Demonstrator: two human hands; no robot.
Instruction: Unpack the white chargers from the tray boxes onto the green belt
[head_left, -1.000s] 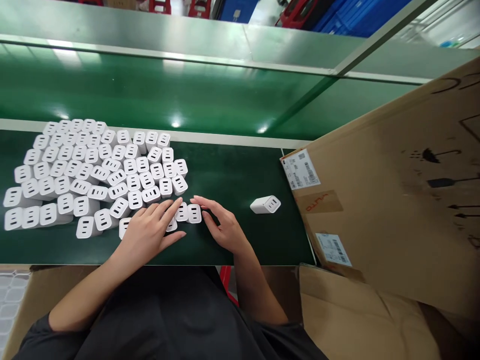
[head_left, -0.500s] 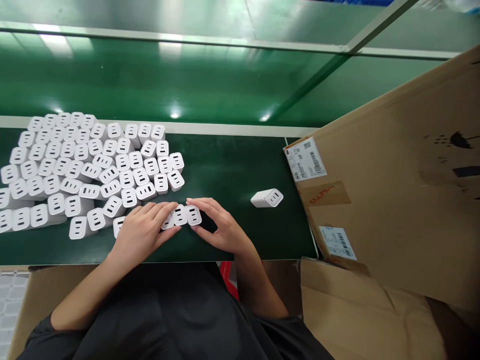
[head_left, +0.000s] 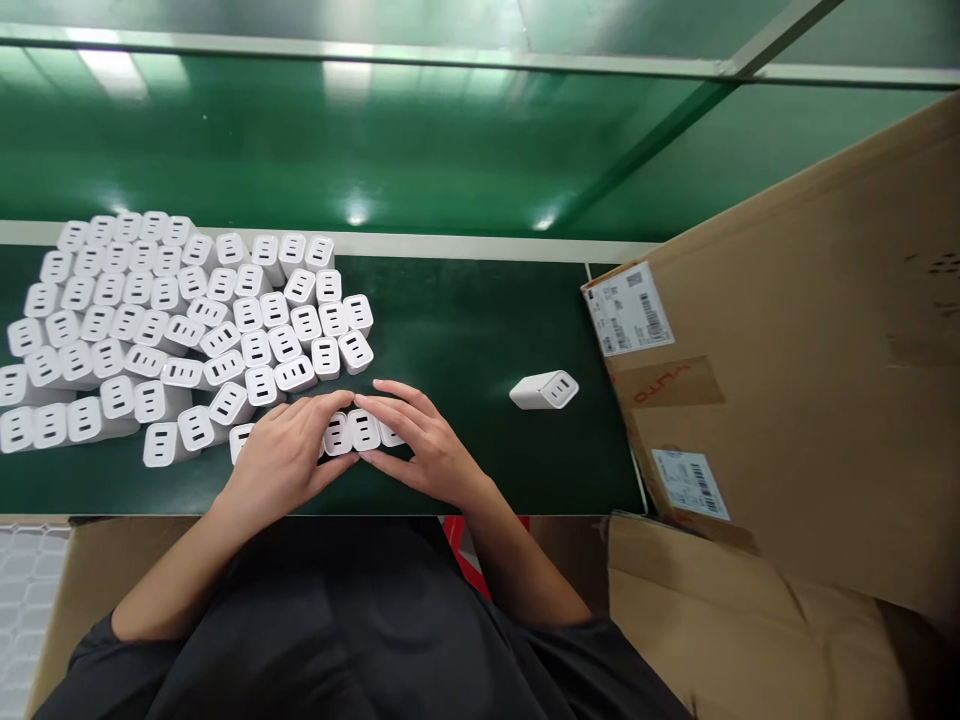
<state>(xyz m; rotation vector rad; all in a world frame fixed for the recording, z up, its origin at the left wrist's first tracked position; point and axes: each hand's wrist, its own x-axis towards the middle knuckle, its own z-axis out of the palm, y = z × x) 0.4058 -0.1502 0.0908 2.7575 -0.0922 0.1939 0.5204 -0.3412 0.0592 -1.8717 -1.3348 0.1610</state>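
Note:
Many white charger blocks [head_left: 187,320], each with three dark slots on its face, stand packed together on the dark green belt [head_left: 465,330] at the left. My left hand [head_left: 289,455] and my right hand [head_left: 420,445] cup a short row of these chargers [head_left: 352,432] at the near edge of the group. Their fingers curl round the row from both sides, and the fingertips almost meet above it. One charger [head_left: 546,390] lies on its side alone, to the right of my right hand.
A large cardboard box [head_left: 810,330] with white barcode labels [head_left: 628,308] fills the right side, its flap close to the lone charger. Another cardboard piece [head_left: 735,630] lies at the lower right. A raised green shelf [head_left: 375,150] runs behind the belt.
Both hands have closed in from flat and apart to cupping the short row of chargers. My right hand has shifted left over the rightmost block.

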